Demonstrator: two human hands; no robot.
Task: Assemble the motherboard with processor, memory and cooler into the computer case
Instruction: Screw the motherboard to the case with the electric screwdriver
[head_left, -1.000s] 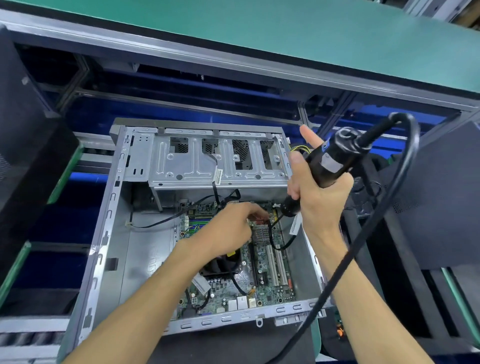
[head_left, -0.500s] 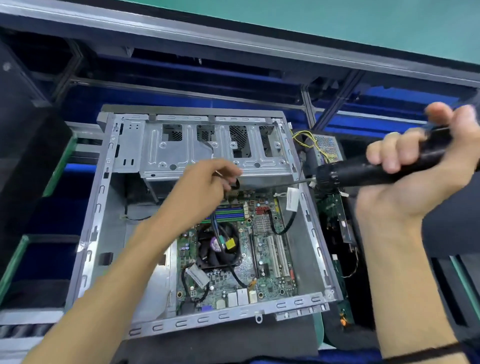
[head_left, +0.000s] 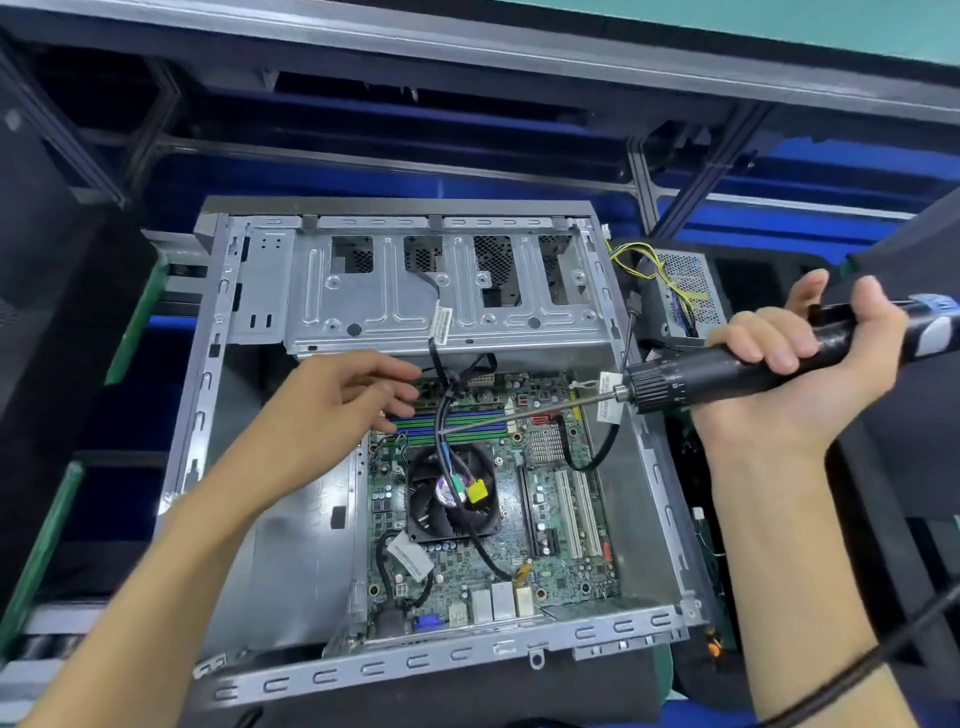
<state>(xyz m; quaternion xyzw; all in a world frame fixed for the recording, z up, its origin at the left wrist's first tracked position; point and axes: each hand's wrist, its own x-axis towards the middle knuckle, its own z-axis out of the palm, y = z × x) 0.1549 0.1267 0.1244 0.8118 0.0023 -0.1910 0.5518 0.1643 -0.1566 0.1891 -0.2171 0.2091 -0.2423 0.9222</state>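
Observation:
The grey computer case (head_left: 218, 415) lies open on its side. Inside it sits the green motherboard (head_left: 561, 566) with the black cooler fan (head_left: 431, 514) and the blue and green memory slots (head_left: 467, 423). My right hand (head_left: 795, 384) grips a black electric screwdriver (head_left: 727, 371), held level over the case's right wall, its bit (head_left: 519, 415) pointing left over the memory slots. My left hand (head_left: 332, 410) hovers over the board's upper left with fingers loosely bent, holding nothing I can see. A black cable bundle (head_left: 441, 415) hangs beside its fingertips.
A metal drive cage (head_left: 395, 306) spans the case's far end. A power supply with yellow wires (head_left: 680, 286) lies beyond the right wall. The screwdriver's black cord (head_left: 841, 680) runs under my right forearm. Dark bins flank both sides, and a green-topped shelf (head_left: 779, 21) runs overhead.
My right hand lifted the screwdriver off the board, swung it level to the right, then lowered it so its bit reaches over the memory. My left hand rose from the board.

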